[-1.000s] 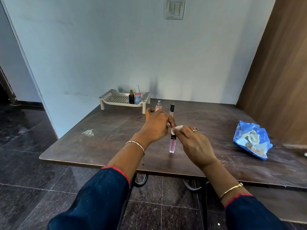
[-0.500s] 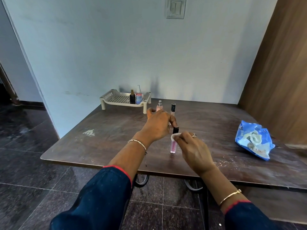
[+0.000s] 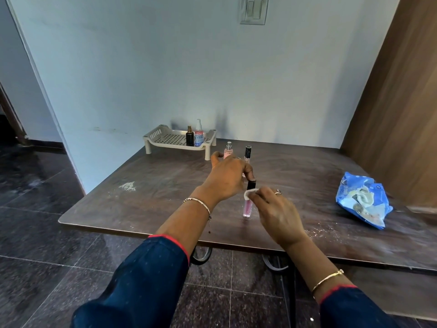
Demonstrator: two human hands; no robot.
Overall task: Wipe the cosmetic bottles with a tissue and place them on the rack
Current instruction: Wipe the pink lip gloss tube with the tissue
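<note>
The left hand (image 3: pixel 227 178) pinches the black cap of a pink lip gloss tube (image 3: pixel 247 208) from above, holding it upright with its base on the table (image 3: pixel 146 204). The right hand (image 3: pixel 276 214) pinches a small white tissue (image 3: pixel 249 193) between its fingertips and presses it against the tube's side, just where the black cap meets the pink body. A ring shows on one finger of the right hand, and each wrist carries a thin bangle.

Beyond the hands, a pink spray bottle (image 3: pixel 228 151) and a slim tube with a black cap (image 3: pixel 247 154) stand upright on the table, near each other. Farther back, against the wall, a beige rack (image 3: pixel 165 138) holds a dark bottle (image 3: pixel 189 137) and a clear pump bottle (image 3: pixel 199 134) side by side near its right end. A crumpled blue packet (image 3: pixel 361 204) lies well apart on the right side of the table.
</note>
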